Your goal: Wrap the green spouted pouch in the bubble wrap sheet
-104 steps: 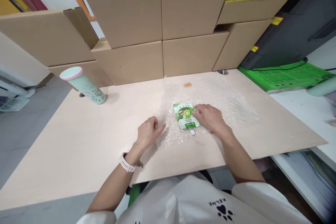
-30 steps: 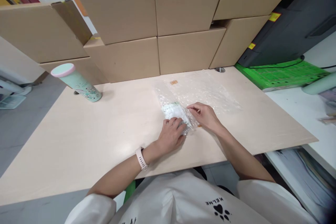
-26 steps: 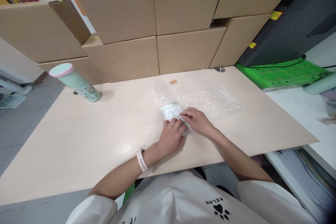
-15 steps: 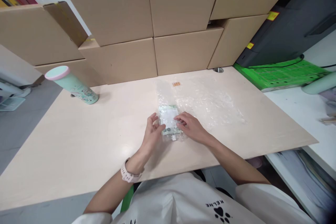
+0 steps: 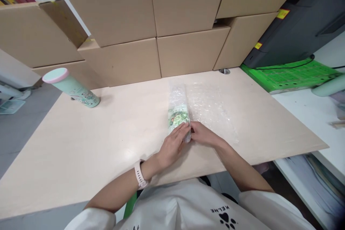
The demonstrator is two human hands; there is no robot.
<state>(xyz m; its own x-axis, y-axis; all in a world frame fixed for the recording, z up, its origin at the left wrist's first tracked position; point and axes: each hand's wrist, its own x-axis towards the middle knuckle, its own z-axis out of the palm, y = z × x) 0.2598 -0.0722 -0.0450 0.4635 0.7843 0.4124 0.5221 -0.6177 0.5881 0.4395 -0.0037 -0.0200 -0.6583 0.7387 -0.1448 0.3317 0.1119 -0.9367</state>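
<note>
A small green-and-white printed packet (image 5: 179, 116) lies on the wooden table inside clear bubble wrap (image 5: 212, 104). One strip of the wrap extends beyond the packet's far end, and a loose sheet spreads to its right. My left hand (image 5: 174, 143), with a pale pink watch on the wrist, rests its stretched fingers flat across the packet's near right corner. At the right edge, my right hand (image 5: 202, 133) has its fingers bent around the wrapped side. Its fingertips are partly hidden, as is the packet's near end under my left hand.
A mint tumbler (image 5: 71, 88) with a pink rim stands at the left. Stacked cardboard boxes (image 5: 188, 52) form a wall along the back. On the right are a green plastic crate (image 5: 291, 75) and a dark grey case (image 5: 299, 25). The table's front edge runs close to my body.
The packet has been turned over: its pale label side faced up before, its green picture side now. My left hand moved right onto it. The orange patch on the wrap no longer shows.
</note>
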